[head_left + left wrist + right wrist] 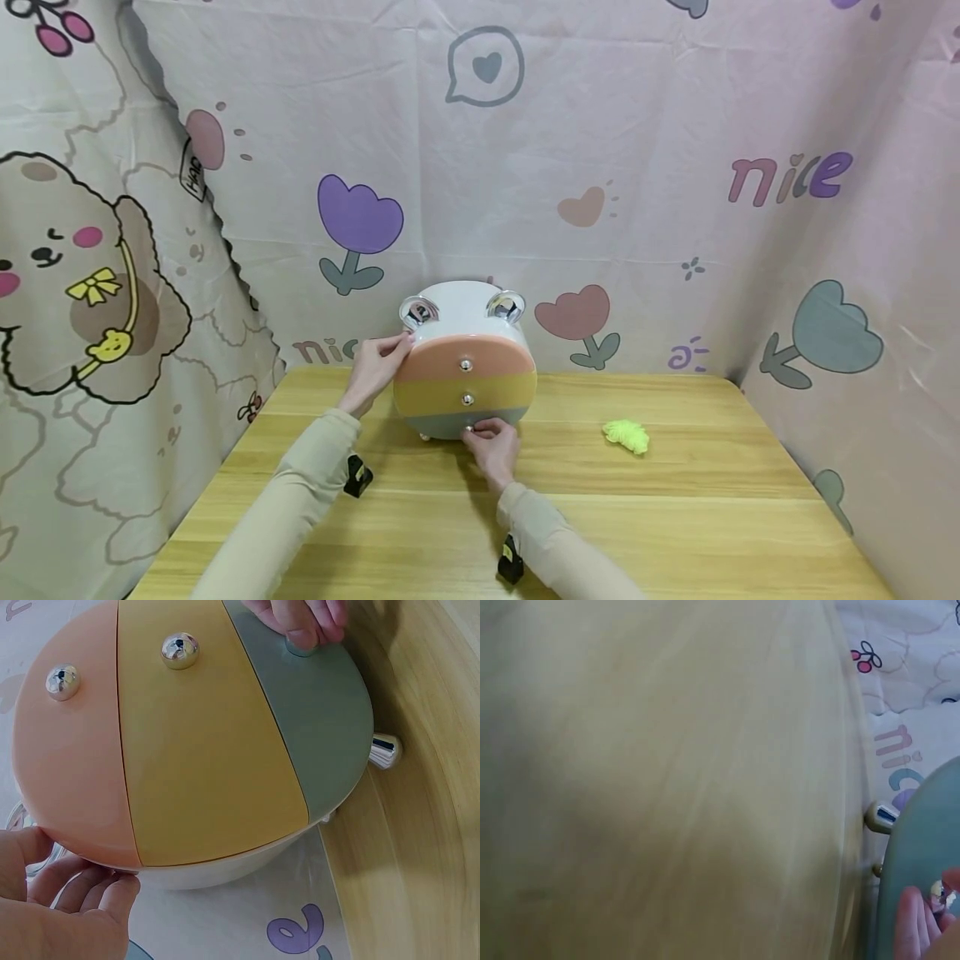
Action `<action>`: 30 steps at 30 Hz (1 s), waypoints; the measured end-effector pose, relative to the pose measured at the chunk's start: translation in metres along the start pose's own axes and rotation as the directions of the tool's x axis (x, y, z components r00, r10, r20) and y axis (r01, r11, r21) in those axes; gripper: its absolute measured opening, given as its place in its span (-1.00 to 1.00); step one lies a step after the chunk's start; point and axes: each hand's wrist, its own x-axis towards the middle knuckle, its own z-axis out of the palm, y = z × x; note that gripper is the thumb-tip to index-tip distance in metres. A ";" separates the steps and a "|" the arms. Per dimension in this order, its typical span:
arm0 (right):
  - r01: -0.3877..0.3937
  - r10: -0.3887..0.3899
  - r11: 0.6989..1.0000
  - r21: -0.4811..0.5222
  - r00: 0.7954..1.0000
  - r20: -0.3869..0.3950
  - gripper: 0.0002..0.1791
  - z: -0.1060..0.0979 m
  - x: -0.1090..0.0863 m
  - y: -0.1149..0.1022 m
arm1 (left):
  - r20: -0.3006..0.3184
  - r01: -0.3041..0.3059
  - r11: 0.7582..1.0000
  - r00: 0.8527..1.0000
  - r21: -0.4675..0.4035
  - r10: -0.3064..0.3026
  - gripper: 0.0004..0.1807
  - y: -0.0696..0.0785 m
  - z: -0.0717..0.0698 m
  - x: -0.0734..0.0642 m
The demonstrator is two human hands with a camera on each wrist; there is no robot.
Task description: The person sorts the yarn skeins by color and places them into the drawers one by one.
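Note:
A small drawer box [465, 304] with a white body stands on the table, its rounded front banded in peach, yellow and grey-green. Each of the drawers has a round silver knob. At the box's upper left edge, my left hand [375, 367] holds on with thumb and bent fingers, beside the peach drawer [67, 750]. My right hand [495, 450] pinches the knob [941, 896] of the grey-green bottom drawer [319, 727], mostly covering it. Between them lies the yellow drawer [199, 750], and no gap shows around any drawer front.
A fluffy neon-yellow bundle [626, 436] lies on the wooden table [697, 508], right of the box. Shiny silver rings [506, 306] stick up from the box top, and a silver foot [385, 751] shows below. Patterned cloth [645, 100] hangs behind and at both sides.

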 end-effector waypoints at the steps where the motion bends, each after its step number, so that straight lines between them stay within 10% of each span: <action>1: -0.003 0.003 1.000 0.003 1.000 0.003 -0.82 0.000 0.000 0.000 | 0.000 0.000 1.000 1.000 -0.001 0.000 -0.48 0.000 0.000 0.000; 30: -0.044 0.040 0.998 0.033 0.993 0.113 -0.83 -0.016 -0.012 -0.004 | 0.010 0.006 1.000 1.000 0.003 -0.006 -0.46 0.001 0.000 0.000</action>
